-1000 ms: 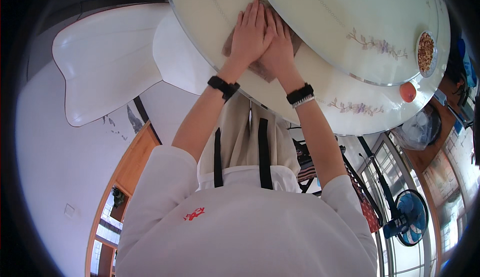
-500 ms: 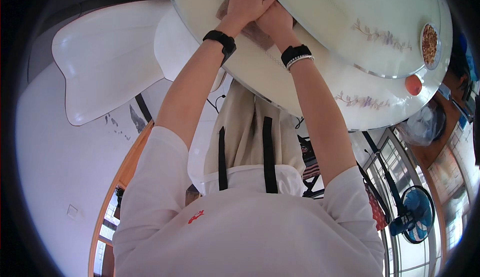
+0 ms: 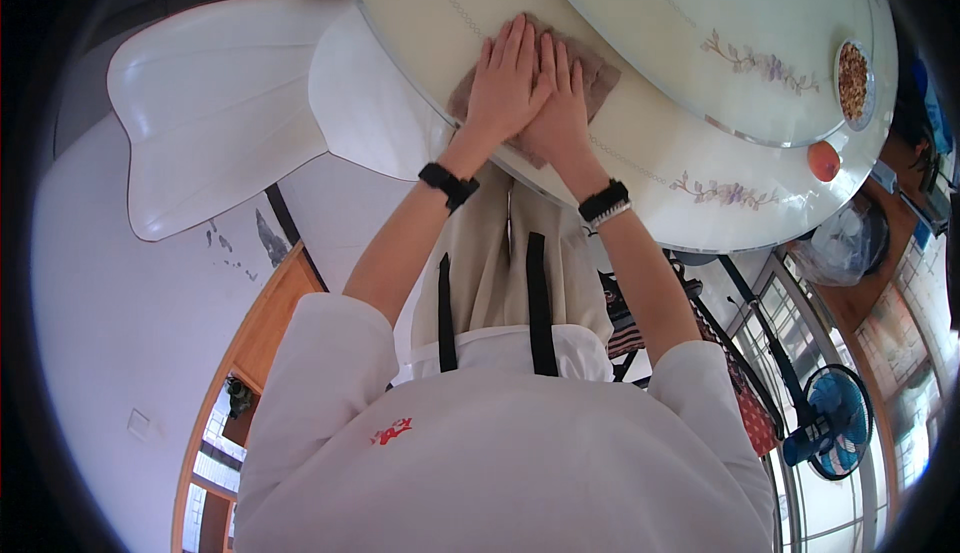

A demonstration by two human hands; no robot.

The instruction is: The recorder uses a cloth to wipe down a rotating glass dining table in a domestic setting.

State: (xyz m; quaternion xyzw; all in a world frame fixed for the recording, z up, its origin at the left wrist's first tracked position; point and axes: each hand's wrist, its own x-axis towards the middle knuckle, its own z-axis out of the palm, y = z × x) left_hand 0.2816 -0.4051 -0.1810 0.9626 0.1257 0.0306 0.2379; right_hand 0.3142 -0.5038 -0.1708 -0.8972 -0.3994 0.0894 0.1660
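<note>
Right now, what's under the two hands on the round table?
A brown cloth lies flat under the left hand and right hand on the cream table. Its middle is covered by them.

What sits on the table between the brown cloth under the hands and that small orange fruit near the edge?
In the head view, nothing stands between the brown cloth and the orange fruit: only bare cream table with a floral print and the edge of the raised round glass turntable.
</note>
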